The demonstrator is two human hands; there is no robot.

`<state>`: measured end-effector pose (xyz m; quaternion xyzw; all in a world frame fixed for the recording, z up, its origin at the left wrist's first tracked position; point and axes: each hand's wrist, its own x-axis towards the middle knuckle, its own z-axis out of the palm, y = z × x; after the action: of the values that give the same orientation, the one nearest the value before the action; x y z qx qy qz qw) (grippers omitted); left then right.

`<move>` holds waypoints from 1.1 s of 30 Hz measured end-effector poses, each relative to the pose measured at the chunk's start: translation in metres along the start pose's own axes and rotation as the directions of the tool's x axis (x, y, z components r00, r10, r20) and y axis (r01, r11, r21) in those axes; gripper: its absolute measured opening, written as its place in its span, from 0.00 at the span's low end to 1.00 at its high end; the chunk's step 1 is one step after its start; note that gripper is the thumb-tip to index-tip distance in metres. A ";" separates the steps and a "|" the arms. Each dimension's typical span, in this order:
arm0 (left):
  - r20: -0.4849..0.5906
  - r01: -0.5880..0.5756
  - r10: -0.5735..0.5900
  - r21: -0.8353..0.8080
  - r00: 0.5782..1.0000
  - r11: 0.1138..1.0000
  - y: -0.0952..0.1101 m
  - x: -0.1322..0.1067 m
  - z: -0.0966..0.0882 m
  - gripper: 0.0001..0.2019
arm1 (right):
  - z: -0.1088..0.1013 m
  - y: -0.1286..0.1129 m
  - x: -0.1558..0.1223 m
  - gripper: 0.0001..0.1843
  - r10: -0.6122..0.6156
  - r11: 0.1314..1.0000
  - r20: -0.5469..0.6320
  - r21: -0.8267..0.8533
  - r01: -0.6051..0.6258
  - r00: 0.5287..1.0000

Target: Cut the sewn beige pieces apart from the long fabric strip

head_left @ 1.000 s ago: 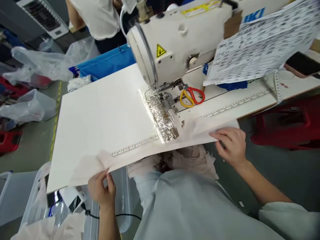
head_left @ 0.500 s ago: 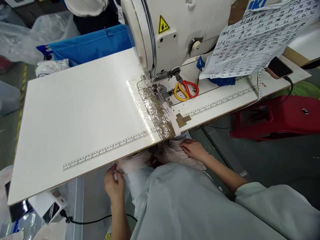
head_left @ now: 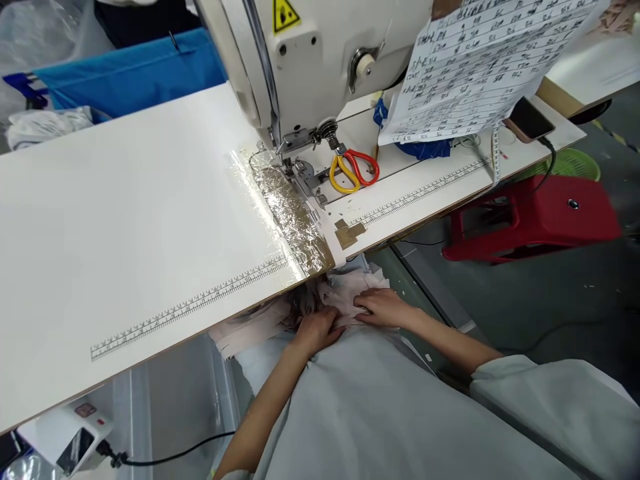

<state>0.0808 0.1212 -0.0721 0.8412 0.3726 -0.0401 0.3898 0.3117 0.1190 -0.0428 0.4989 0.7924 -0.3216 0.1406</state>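
Observation:
Pale pink fabric [head_left: 357, 288] lies bunched in my lap, just below the front edge of the sewing table [head_left: 150, 220]. My left hand [head_left: 316, 331] is closed on its middle folds, with some fingertips hidden in the cloth. To the right, my right hand [head_left: 383, 309] grips the same heap with curled fingers. A flat stretch of the fabric spreads left of my left hand, partly under the table edge. Above the hands stands a white sewing machine [head_left: 305, 73], with nothing of the heap under its needle.
Scissors [head_left: 354, 171] with yellow and red handles lie by the needle area. A handwritten sheet [head_left: 490, 73] hangs over the table, near a phone [head_left: 530, 120]. A red stool [head_left: 560, 213] stands at right, a blue cloth bin [head_left: 140, 73] behind, a plastic bin [head_left: 175, 407] below left.
My left hand has moved right, from the fabric's left edge into the middle of the heap near my right hand. The right hand stays on the fabric. The view has shifted.

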 end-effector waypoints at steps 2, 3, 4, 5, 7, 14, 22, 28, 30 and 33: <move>0.014 -0.012 0.012 0.016 1.000 1.000 -0.002 -0.006 0.003 0.10 | 0.001 0.001 0.001 0.07 -0.025 0.999 -0.001 0.026 0.025 1.000; 0.012 -0.022 0.021 0.023 1.000 0.999 -0.002 -0.008 0.004 0.09 | 0.002 0.002 0.003 0.06 -0.030 0.999 -0.015 0.038 0.030 0.999; 0.003 -0.031 0.031 0.031 1.000 0.999 -0.003 -0.008 0.005 0.08 | 0.003 0.003 0.004 0.05 -0.023 0.998 -0.039 0.049 0.025 0.999; -0.012 -0.039 0.039 0.039 0.999 0.999 -0.003 -0.008 0.005 0.08 | 0.003 0.004 0.006 0.05 -0.004 0.998 -0.071 0.058 0.008 0.997; -0.059 -0.050 0.053 0.051 0.997 0.997 -0.002 -0.007 0.005 0.09 | 0.003 0.007 0.008 0.07 0.060 0.996 -0.147 0.072 -0.050 0.987; -0.207 -0.087 0.096 0.053 0.974 0.995 0.000 -0.002 0.007 0.11 | -0.002 0.025 0.004 0.10 0.111 0.988 -0.279 0.133 -0.076 0.954; -0.228 0.021 0.000 0.086 0.974 0.996 -0.005 0.002 0.013 0.19 | -0.004 0.021 0.007 0.15 -0.069 0.986 -0.268 0.131 0.108 0.961; -0.169 0.008 0.012 0.114 0.985 0.993 0.001 0.013 0.007 0.15 | 0.007 0.000 0.000 0.13 -0.146 0.983 -0.297 0.067 0.173 0.943; -0.153 -0.010 0.028 0.117 0.988 0.993 0.005 0.015 0.005 0.11 | 0.011 0.000 0.000 0.14 -0.126 0.985 -0.337 0.071 0.159 0.933; -0.194 -0.012 0.032 0.105 0.981 0.994 0.010 0.013 0.004 0.10 | 0.010 0.005 0.002 0.17 -0.033 0.990 -0.444 0.107 0.089 0.896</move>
<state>0.0973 0.1221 -0.0736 0.8641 0.3972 0.0277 0.3080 0.3141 0.1149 -0.0530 0.5414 0.7972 -0.2534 -0.0841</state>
